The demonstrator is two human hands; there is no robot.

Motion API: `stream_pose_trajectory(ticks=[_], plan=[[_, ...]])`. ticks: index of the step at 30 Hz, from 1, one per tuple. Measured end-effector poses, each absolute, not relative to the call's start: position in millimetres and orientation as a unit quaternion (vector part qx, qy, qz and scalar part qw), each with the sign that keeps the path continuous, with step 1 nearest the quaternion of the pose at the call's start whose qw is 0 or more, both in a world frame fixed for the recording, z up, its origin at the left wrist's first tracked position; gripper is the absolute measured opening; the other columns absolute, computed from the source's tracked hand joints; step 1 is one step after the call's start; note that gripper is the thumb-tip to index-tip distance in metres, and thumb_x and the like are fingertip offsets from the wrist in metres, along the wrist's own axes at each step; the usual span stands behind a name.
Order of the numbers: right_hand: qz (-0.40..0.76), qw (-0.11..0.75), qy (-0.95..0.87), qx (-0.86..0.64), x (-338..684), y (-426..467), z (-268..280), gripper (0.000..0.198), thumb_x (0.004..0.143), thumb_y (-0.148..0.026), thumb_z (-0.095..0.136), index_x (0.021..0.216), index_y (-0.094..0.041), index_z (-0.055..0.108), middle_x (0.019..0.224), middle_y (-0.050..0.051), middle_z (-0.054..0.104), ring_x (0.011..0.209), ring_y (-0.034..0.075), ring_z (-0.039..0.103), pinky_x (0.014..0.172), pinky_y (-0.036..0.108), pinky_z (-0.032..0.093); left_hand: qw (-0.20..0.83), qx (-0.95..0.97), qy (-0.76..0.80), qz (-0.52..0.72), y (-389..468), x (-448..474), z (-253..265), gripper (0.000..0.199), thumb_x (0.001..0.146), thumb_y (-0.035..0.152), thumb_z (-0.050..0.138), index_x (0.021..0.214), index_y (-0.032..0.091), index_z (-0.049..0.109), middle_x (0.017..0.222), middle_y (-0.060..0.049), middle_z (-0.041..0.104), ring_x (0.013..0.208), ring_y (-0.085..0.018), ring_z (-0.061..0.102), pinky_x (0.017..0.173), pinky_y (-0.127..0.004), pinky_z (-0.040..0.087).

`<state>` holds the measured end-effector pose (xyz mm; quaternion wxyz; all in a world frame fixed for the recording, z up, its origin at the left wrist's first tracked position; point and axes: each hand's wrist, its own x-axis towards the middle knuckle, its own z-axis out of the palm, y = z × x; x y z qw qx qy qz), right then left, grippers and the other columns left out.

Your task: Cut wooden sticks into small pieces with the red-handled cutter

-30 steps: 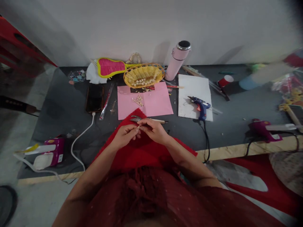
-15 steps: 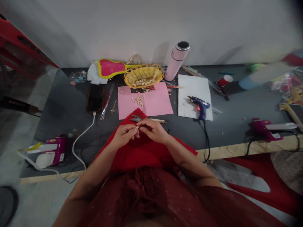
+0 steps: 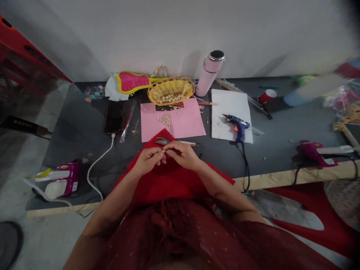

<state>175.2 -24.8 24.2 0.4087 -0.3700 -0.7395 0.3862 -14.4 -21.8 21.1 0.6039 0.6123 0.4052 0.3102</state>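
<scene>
Two hands, one small piece between, one basket

Fuzzy red cloth at six o'clock; matt pink paper and a glossy woven basket at twelve — a smooth flask, metal-rimmed, at one.

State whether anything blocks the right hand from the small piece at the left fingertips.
Nothing visible does. The left hand pinches the piece, and the right hand has its fingertips right at it; contact is unclear. The pliers lie just beyond the hands, not between.
</scene>
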Motion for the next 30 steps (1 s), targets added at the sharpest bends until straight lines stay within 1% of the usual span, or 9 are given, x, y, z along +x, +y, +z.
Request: stream_pose_trajectory(ticks=[5, 11, 13, 16, 18, 21, 25, 30], plan=[[0.403, 0.38, -0.739, -0.384, 177, -25, 30, 0.017, 0.093, -0.027, 0.048, 0.093, -0.018, 0.062, 0.083, 0.003, 0.064, 0.075, 0.011, 0.058, 0.07, 0.025, 0.046, 0.575, 0.644, 0.401, 0.307, -21, -14, 24, 0.031, 0.087, 0.037, 0.053, 0.071, 0.014, 0.063, 0.061, -0.002, 0.065, 0.048, -0.007, 0.051, 0.049, -0.018, 0.042], [0.391, 0.373, -0.744, -0.394, 176, -26, 31, 0.014, 0.09, -0.024, 0.049, 0.084, -0.018, 0.06, 0.078, 0.001, 0.063, 0.072, 0.011, 0.056, 0.069, 0.025, 0.044, 0.506, 0.708, 0.397, 0.291, -23, -11, 22, 0.029, 0.087, 0.031, 0.051, 0.066, 0.014, 0.063, 0.056, 0.0, 0.062, 0.048, -0.007, 0.051, 0.047, -0.017, 0.039], [0.394, 0.381, -0.728, -0.412, 176, -26, 32, 0.015, 0.09, -0.026, 0.049, 0.083, -0.017, 0.06, 0.077, 0.001, 0.062, 0.071, 0.011, 0.055, 0.068, 0.025, 0.043, 0.481, 0.712, 0.406, 0.311, -24, -11, 22, 0.024, 0.085, 0.03, 0.054, 0.071, 0.015, 0.065, 0.061, -0.001, 0.064, 0.053, -0.008, 0.054, 0.051, -0.018, 0.041], [0.427, 0.4, -0.677, -0.446, 177, -25, 34, 0.019, 0.09, -0.031, 0.05, 0.083, -0.017, 0.06, 0.073, 0.0, 0.059, 0.063, 0.009, 0.051, 0.06, 0.023, 0.04, 0.443, 0.704, 0.425, 0.357, -24, -11, 22, 0.015, 0.082, 0.028, 0.06, 0.088, 0.016, 0.067, 0.077, -0.003, 0.07, 0.067, -0.012, 0.062, 0.063, -0.021, 0.048], [0.454, 0.408, -0.648, -0.456, 177, -25, 34, 0.021, 0.09, -0.035, 0.05, 0.081, -0.017, 0.059, 0.069, -0.001, 0.057, 0.058, 0.008, 0.046, 0.055, 0.023, 0.037, 0.428, 0.698, 0.428, 0.382, -25, -10, 21, 0.018, 0.081, 0.025, 0.061, 0.096, 0.016, 0.065, 0.084, -0.004, 0.07, 0.072, -0.013, 0.064, 0.067, -0.022, 0.05], [0.465, 0.412, -0.635, -0.459, 176, -26, 33, 0.022, 0.089, -0.037, 0.05, 0.08, -0.018, 0.057, 0.067, -0.002, 0.054, 0.056, 0.008, 0.044, 0.054, 0.023, 0.035, 0.404, 0.7, 0.425, 0.407, -27, -9, 20, 0.02, 0.081, 0.024, 0.061, 0.099, 0.017, 0.064, 0.087, -0.004, 0.071, 0.074, -0.013, 0.065, 0.07, -0.023, 0.052], [0.464, 0.409, -0.638, -0.458, 173, -26, 32, 0.022, 0.089, -0.036, 0.05, 0.08, -0.018, 0.057, 0.066, -0.002, 0.053, 0.057, 0.008, 0.044, 0.054, 0.023, 0.035, 0.349, 0.72, 0.43, 0.418, -29, -6, 22, 0.018, 0.08, 0.022, 0.062, 0.098, 0.017, 0.065, 0.088, -0.004, 0.071, 0.076, -0.013, 0.066, 0.072, -0.024, 0.053], [0.46, 0.403, -0.645, -0.458, 171, -27, 33, 0.02, 0.088, -0.034, 0.051, 0.079, -0.018, 0.057, 0.068, -0.002, 0.053, 0.06, 0.009, 0.044, 0.057, 0.024, 0.036, 0.281, 0.739, 0.447, 0.417, -31, -4, 22, 0.011, 0.08, 0.02, 0.061, 0.09, 0.017, 0.066, 0.08, -0.002, 0.071, 0.068, -0.011, 0.065, 0.066, -0.021, 0.051]])
